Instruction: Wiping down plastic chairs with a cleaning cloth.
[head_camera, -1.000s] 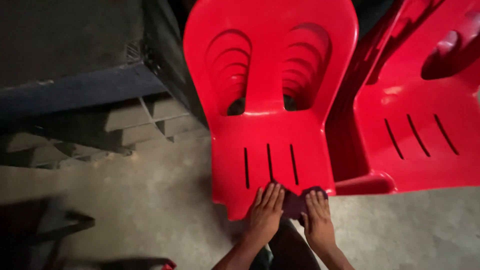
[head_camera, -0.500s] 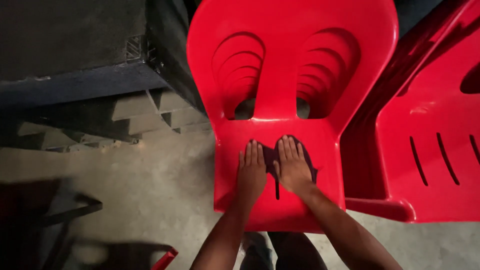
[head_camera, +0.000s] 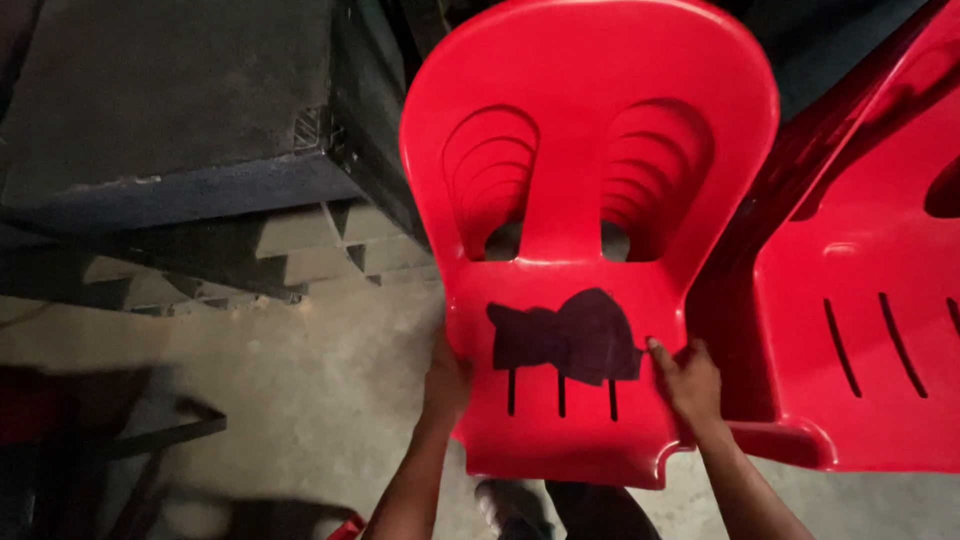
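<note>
A dim concrete floor (head_camera: 290, 400) runs under everything, with a stack of stepped grey blocks (head_camera: 300, 250) and a dark slab (head_camera: 170, 110) lying to the left of the red plastic chair (head_camera: 590, 230). That chair stands upright in the middle of the view, its back toward the top of the frame and its seat edge toward the person; its long axis runs from backrest down to the front lip. A dark cloth (head_camera: 568, 338) lies flat on the seat, just above three narrow slots. A second red chair (head_camera: 870, 330) crowds the right side, touching or nearly touching the first. The left hand (head_camera: 447, 380) grips the chair's left seat edge, fingers hidden behind it. The right hand (head_camera: 688, 378) curls closed around the right seat edge, next to the cloth. A dark metal frame (head_camera: 140, 440) sits low to the chair's left.
</note>
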